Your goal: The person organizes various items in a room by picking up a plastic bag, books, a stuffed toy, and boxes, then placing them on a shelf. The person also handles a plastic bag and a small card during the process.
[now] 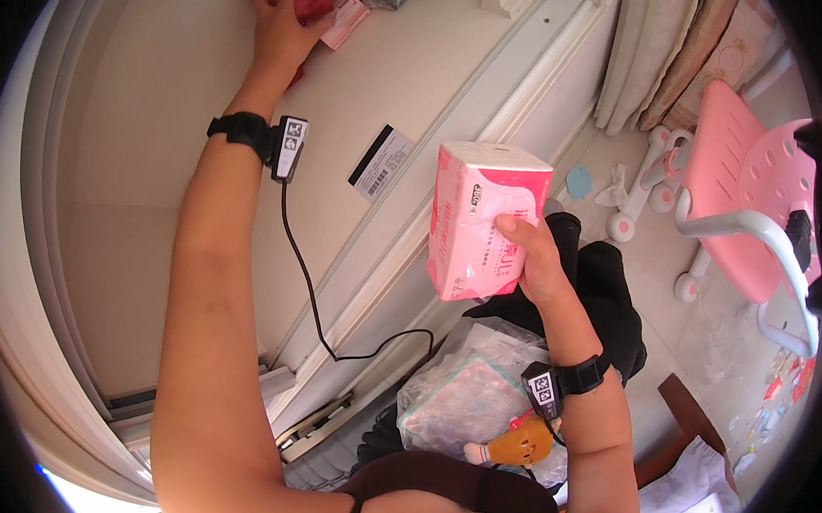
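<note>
My right hand [535, 251] grips a pink and white soft pack of tissues [483, 221], its thumb lying on the printed front. The pack is held up in front of the white ledge's edge. At the far end of the ledge, my left hand [282, 33] is closed around a red, shiny item [311, 2] whose kind I cannot make out, as the hand and the picture's edge hide part of it. Beside that hand lies a small pink and white packet [346, 21]. Both wrists wear black straps with small devices, and a cable [307, 288] runs from the left one.
A white card with a black stripe [381, 161] lies on the cream ledge [148, 112]. Below are a clear plastic bag [472, 391] and an orange plush toy [520, 441]. A pink wheeled chair [738, 187] stands right, near curtains [668, 44]. Scraps litter the floor.
</note>
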Tool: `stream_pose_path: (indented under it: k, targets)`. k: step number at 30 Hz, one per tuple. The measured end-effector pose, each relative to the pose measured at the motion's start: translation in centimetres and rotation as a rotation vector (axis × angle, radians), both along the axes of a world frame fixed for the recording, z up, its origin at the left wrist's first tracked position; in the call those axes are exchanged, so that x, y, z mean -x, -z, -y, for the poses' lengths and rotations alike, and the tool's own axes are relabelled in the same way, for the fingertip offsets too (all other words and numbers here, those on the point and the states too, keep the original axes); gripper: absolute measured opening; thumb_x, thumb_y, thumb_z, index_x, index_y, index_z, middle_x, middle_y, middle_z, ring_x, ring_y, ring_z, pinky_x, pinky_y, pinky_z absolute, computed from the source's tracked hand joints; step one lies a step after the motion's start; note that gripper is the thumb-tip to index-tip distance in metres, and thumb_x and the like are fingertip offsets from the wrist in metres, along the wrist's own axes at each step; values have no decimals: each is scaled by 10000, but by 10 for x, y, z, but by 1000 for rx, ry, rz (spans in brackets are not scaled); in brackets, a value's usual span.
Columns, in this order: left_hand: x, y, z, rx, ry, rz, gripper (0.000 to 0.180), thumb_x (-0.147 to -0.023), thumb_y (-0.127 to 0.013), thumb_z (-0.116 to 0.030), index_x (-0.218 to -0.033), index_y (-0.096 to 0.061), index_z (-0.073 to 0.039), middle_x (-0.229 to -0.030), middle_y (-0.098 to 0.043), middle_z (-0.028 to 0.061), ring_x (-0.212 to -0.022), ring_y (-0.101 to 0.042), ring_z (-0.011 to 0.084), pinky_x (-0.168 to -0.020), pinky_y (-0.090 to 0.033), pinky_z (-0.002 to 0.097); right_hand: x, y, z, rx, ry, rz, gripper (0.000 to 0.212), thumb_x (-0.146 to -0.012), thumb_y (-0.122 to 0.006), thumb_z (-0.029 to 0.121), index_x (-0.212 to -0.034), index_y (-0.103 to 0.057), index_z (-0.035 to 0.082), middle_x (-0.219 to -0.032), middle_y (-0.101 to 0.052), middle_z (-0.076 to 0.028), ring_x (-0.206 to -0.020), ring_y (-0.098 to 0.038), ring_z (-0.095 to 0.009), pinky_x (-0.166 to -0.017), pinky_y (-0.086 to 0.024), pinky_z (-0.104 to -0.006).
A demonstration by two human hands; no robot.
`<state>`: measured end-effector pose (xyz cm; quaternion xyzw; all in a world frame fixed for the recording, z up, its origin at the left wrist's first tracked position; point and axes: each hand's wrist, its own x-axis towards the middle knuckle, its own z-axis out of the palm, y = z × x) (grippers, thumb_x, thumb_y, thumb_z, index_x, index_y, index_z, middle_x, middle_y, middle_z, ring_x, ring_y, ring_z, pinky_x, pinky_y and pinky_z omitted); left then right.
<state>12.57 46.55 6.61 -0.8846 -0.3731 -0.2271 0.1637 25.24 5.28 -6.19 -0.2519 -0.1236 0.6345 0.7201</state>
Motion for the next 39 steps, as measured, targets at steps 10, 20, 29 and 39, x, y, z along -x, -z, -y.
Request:
stream_pose_path:
  k: [10, 20, 29, 39]
  targets:
    - [33, -5, -61, 4, 102, 110, 976, -806, -794, -497, -1574, -334, -108, -1468, -433, 311, -1351, -467, 454, -1099, -434, 469, 1, -2, -1, 31, -18, 26, 527, -885, -754, 220, -1314, -543, -1, -1141, -676, -90, -1009, -676, -177, -877, -550, -316]
    - [121, 74, -32, 331, -315, 325, 1020, -816, -732, -632, -1565, -312, -81, -1553, -336, 291, -1450, -266, 479, -1184, -275, 540, 2, -5, 0, 40, -7, 31, 527, -892, -746, 239, -1311, -543, -9, -1135, -676, -97, -1004, -681, -181, -864, -554, -314]
    - [91, 76, -90, 185, 64, 64, 1021, -812, -755, -620, -1527, -330, -27, -1502, -390, 290, -1391, -366, 443, -1158, -332, 504, 1, -1, 1, 20, -8, 23, 520, -899, -731, 244, -1311, -542, -10, -1145, -676, -90, -1011, -677, -176, -870, -550, -315]
    - [54, 87, -47, -67, 10, 196, 1225, -661, -824, -700, -1543, -297, -34, -1483, -449, 235, -1394, -401, 399, -1155, -333, 492, 1, -2, 0, 15, -9, 20, 542, -892, -730, 258, -1321, -536, -12, -1155, -671, -88, -1021, -670, -172, -871, -546, -314]
